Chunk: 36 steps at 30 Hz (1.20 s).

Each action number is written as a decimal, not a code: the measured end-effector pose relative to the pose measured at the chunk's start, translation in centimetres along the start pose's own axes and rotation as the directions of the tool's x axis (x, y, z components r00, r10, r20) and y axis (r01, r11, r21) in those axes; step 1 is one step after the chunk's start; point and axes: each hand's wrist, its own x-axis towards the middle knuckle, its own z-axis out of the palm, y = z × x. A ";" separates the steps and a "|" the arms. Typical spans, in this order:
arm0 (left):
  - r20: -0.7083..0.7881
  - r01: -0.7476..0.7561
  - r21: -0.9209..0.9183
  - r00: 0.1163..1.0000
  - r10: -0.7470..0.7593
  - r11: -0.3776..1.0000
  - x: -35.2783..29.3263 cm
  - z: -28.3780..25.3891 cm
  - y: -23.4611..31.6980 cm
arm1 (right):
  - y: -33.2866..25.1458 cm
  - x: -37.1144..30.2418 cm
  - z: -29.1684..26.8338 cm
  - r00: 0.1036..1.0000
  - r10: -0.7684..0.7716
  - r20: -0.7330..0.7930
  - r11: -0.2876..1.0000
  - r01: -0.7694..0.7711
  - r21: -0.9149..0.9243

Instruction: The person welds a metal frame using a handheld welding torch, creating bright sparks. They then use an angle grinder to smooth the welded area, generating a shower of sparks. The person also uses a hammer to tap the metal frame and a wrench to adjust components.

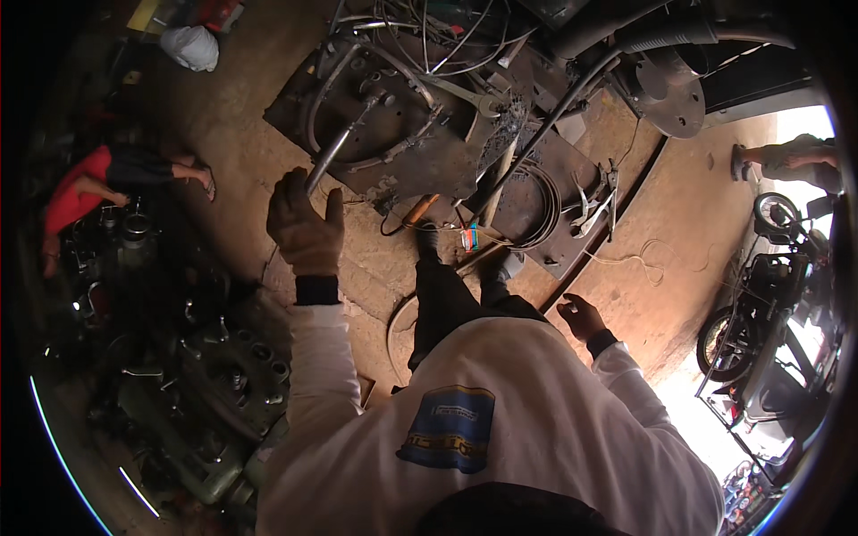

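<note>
Gloved left hand has its grip closed on a metal rod; bare right hand hangs open, empty.

the wearer's clothing, seen from above

the person wore a white long-sleeved top with dark ribbed cuffs at both wrists. a blue and yellow printed patch sat on its front, low in the middle of the frame. the left hand was covered by a worn tan work glove, left of centre. the right hand was bare, right of centre. dark trousers and dark shoes showed near the centre.
</note>
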 end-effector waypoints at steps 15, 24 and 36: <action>0.571 0.323 -0.558 0.818 0.071 0.764 -4.4 0.3 -10.3 | -34.7 -2.6 5.9 0.865 -0.502 0.006 0.830 0.480 0.283; 0.636 0.294 -0.651 0.714 0.292 0.700 -5.6 2.4 -11.8 | -43.7 -1.7 12.1 0.913 -0.405 -0.053 0.859 0.400 0.320; 0.033 -0.213 -0.955 0.616 0.787 0.207 4.8 -0.2 -3.5 | -42.4 -1.6 11.1 0.790 -0.020 -0.613 0.485 0.544 0.685</action>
